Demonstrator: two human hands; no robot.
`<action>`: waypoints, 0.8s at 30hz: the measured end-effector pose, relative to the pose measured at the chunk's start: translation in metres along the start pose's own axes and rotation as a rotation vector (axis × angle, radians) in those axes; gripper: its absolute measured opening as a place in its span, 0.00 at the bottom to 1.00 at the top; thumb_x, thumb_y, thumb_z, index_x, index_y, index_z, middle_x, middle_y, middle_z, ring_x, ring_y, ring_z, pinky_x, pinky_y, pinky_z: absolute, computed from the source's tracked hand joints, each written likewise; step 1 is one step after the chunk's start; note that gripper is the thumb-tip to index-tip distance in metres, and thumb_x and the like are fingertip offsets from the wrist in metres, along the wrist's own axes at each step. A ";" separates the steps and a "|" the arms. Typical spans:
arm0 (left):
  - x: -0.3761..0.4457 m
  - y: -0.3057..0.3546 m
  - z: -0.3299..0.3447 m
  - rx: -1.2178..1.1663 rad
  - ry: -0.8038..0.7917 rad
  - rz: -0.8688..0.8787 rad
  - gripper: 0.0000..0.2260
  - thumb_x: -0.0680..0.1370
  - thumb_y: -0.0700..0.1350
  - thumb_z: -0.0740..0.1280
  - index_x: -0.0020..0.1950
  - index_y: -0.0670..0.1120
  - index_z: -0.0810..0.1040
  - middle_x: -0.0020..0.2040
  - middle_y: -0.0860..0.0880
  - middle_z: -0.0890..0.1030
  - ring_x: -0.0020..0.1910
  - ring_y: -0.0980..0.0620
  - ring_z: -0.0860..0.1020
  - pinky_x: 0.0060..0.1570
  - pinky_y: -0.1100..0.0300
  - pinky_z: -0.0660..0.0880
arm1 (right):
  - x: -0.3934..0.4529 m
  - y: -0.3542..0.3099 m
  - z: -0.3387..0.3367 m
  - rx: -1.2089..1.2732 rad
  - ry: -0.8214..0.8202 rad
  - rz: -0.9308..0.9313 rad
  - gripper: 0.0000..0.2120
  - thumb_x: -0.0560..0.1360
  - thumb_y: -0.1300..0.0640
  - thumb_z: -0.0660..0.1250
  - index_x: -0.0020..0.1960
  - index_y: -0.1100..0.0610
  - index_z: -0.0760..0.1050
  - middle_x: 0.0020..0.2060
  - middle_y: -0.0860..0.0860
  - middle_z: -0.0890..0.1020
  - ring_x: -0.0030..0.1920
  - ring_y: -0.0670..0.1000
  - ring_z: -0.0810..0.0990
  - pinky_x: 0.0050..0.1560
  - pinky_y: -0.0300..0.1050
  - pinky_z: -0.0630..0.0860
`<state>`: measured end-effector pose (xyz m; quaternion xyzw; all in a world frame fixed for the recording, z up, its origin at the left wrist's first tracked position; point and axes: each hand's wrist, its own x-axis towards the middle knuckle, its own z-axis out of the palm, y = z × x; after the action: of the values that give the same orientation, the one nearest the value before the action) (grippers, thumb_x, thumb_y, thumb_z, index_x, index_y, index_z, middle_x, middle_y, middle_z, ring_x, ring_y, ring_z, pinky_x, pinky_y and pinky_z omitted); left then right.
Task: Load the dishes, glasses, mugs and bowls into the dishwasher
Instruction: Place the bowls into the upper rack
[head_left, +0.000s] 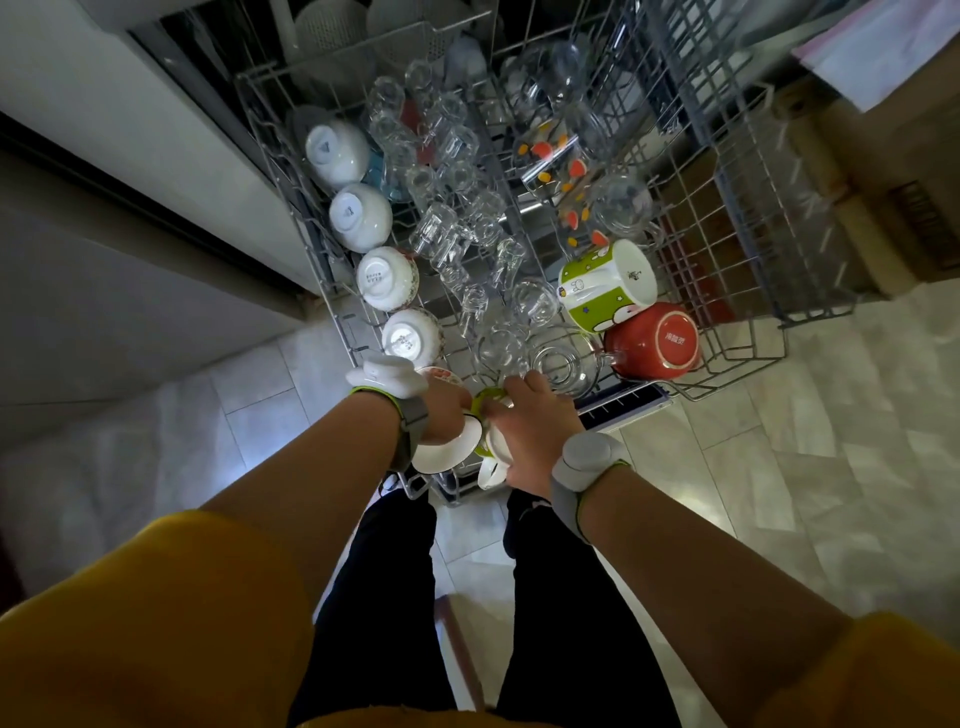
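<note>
The pulled-out dishwasher rack (727, 364) holds upturned white bowls (361, 215) down its left side, several clear glasses (452, 244) in the middle, and a green cartoon mug (605, 288) and a red mug (654, 340) at the right. At the rack's near edge my left hand (447, 413) holds a white bowl (441, 449) by its rim. My right hand (535, 439) grips a green and white mug (491, 415) beside it. Both hands hide most of what they hold.
A second wire rack (769, 218) sits lower to the right. The grey cabinet front (130, 171) runs along the left. Pale tiled floor (779, 493) lies to the right, and my dark-trousered legs (384, 597) stand below the rack.
</note>
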<state>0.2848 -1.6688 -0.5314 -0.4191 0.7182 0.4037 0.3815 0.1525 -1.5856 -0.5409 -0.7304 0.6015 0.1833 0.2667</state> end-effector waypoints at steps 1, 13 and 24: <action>-0.003 -0.001 -0.003 -0.013 0.016 0.009 0.18 0.79 0.41 0.58 0.69 0.47 0.73 0.69 0.46 0.72 0.68 0.44 0.69 0.66 0.56 0.66 | 0.001 0.002 -0.001 0.003 -0.012 -0.009 0.31 0.61 0.56 0.74 0.63 0.49 0.72 0.59 0.52 0.70 0.63 0.57 0.67 0.48 0.52 0.76; -0.013 -0.003 -0.012 -0.137 0.030 0.016 0.18 0.81 0.37 0.56 0.71 0.45 0.70 0.70 0.44 0.71 0.68 0.45 0.68 0.62 0.59 0.63 | 0.004 0.014 -0.024 0.173 -0.165 0.016 0.37 0.62 0.41 0.73 0.67 0.51 0.67 0.57 0.55 0.71 0.62 0.58 0.66 0.57 0.51 0.73; 0.007 0.006 0.005 0.202 -0.125 0.006 0.17 0.80 0.42 0.54 0.67 0.45 0.72 0.70 0.38 0.70 0.64 0.43 0.72 0.61 0.55 0.69 | -0.002 0.001 -0.010 0.123 -0.093 0.125 0.35 0.61 0.46 0.75 0.65 0.48 0.67 0.59 0.52 0.68 0.64 0.57 0.64 0.49 0.51 0.78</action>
<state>0.2778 -1.6645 -0.5384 -0.3504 0.7313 0.3555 0.4648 0.1506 -1.5898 -0.5319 -0.6642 0.6432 0.1960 0.3267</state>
